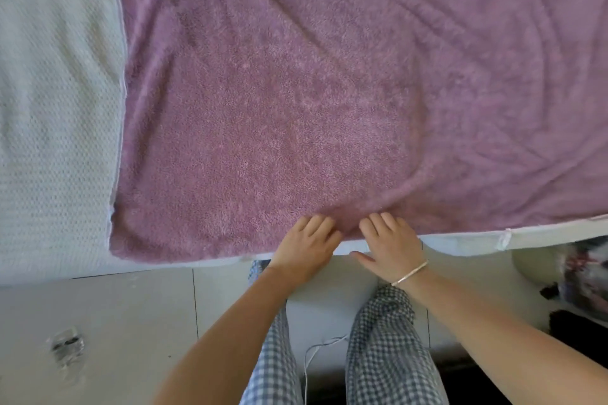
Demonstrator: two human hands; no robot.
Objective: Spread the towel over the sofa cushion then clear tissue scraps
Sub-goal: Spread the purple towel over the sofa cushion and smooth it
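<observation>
A large purple towel (296,92) lies spread over the sofa cushion (460,242), with long creases running across its right half. Its near edge follows the cushion's front edge. My left hand (304,248) and my right hand (390,246) lie side by side at that near edge. Both hands have straight fingers that press flat on the towel. A small fold of towel bunches up between the fingertips. A thin bracelet circles my right wrist. No tissue scraps show in view.
A white textured cover (56,108) lies on the sofa left of the towel. Pale floor tiles (131,322) are below, with a small clear crumpled object (67,347) at the lower left. Dark and patterned items (579,276) sit at the right edge. A white cord (312,358) hangs between my checked trouser legs.
</observation>
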